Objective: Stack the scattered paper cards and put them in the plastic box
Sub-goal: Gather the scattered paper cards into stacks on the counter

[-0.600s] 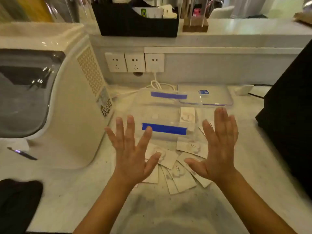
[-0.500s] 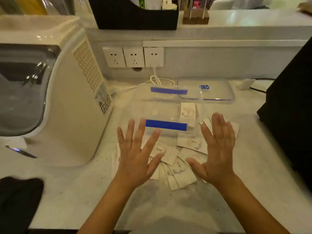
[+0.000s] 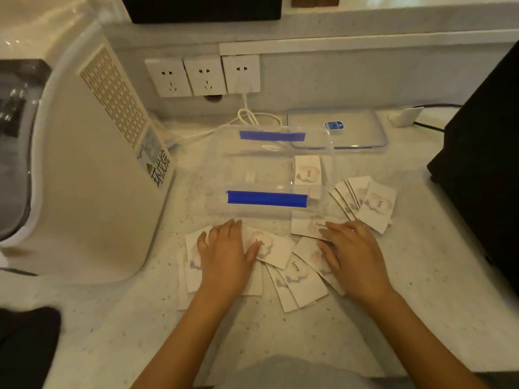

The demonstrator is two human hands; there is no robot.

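My left hand (image 3: 224, 256) and right hand (image 3: 352, 256), raised with fingers spread a moment ago, now lie flat and open on the scattered cards (image 3: 302, 276), gripping nothing. Gathering can begin; nothing is stacked yet. The clear box (image 3: 216, 169) sits open just behind the cards, one card inside, its lid (image 3: 362, 130) behind it. Surface: pale speckled counter (image 3: 421, 290); white appliance (image 3: 92, 178) left, wall sockets (image 3: 202, 75) behind.
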